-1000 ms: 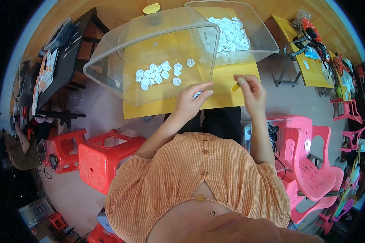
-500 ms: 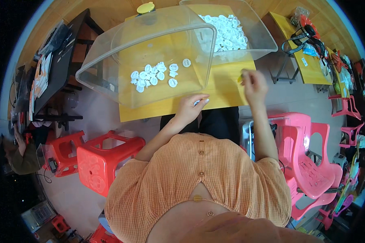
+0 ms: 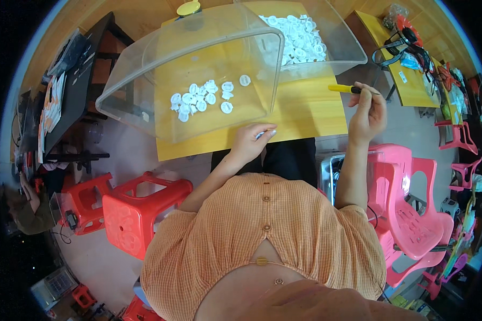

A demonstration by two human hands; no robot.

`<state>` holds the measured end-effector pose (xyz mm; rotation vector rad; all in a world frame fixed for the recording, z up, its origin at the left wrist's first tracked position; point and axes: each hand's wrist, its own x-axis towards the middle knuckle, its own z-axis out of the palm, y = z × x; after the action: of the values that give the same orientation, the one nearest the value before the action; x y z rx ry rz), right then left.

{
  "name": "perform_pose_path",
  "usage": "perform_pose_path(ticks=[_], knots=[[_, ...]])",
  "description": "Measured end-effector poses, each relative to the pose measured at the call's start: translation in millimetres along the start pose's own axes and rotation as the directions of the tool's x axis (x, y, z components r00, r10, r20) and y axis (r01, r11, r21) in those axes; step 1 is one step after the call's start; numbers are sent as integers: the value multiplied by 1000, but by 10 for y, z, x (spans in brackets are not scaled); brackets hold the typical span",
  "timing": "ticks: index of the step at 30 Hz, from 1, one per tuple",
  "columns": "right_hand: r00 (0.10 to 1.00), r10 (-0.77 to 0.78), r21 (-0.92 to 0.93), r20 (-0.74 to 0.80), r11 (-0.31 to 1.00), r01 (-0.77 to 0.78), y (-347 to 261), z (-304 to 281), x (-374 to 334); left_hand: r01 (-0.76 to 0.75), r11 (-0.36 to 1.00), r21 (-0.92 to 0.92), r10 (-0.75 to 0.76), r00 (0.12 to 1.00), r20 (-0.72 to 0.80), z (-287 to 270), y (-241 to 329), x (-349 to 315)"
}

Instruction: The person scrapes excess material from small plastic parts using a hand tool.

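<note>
Over the table's near edge, my left hand [image 3: 249, 143] is closed on a small white plastic piece [image 3: 260, 135], mostly covered by the fingers. My right hand [image 3: 368, 116] grips a slim yellow-and-black pen-like tool [image 3: 343, 88] just past the table's right side. Its yellow end points left, and its exact kind is unclear. A loose cluster of similar white pieces [image 3: 196, 98] lies in a clear plastic bin [image 3: 190, 48] tipped with its opening toward me. Behind it on the right, another clear bin [image 3: 345, 63] holds a heap of white pieces [image 3: 297, 40].
Both bins rest on a yellow table [image 3: 305, 109]. A yellow-lidded container [image 3: 189, 8] stands at the back. Red stools [image 3: 128, 216] are at my left, pink chairs [image 3: 412, 224] at my right. A black table [image 3: 80, 80] stands far left; another person [image 3: 29, 208] is partly visible there.
My right hand has moved right and slightly away from me with the tool, which now shows clearly instead of blurred. My left hand stays almost in place.
</note>
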<state>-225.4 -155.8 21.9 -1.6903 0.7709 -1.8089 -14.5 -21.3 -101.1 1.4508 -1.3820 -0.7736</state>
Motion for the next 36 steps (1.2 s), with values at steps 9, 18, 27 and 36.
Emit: perform_pose_path(ticks=[9,18,27,36], knots=[[948,182,-401,263,914,-64,761,-42,-448,-96,994,57,97,995,-19,35,-35,26],[892,337,-347,303,910,-226,819,22,-445,-103,989,102,106,994,-21,56,-1,85],[690,648,282,323,630,-723,-4,346,-620,-133,989,-57,135,991,26,-8,644,242],[738,588,267,331,692,-671,-249,366,-582,283,863,-418,-182,947,264,-139,812,215]])
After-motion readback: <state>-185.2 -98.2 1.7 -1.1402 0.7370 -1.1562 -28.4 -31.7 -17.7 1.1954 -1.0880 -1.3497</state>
